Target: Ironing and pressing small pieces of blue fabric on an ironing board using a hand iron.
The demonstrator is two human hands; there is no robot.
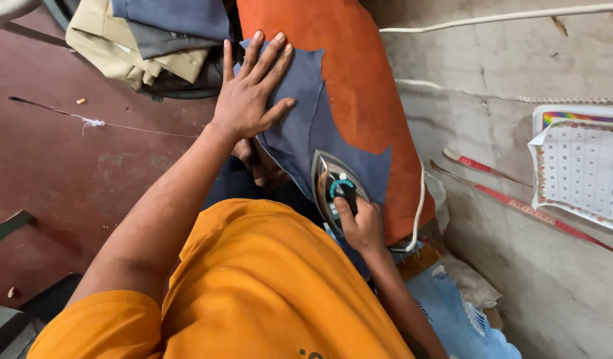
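A blue-grey piece of cloth point(306, 126) lies on an orange padded board point(359, 73). My left hand point(250, 90) presses flat on the cloth's far end, fingers spread. My right hand point(361, 225) grips the black handle of a metal clothes iron point(333, 186), which rests on the near end of the cloth. The iron has a teal dial on top. My orange shirt hides the near part of the board.
A white cord point(419, 199) runs down the board's right side. Folded beige and blue garments point(153, 33) lie at the far left. A grey wall at right carries a paper calendar point(582, 169) and red measuring tape point(519, 206). Dark red floor point(67, 166) lies left.
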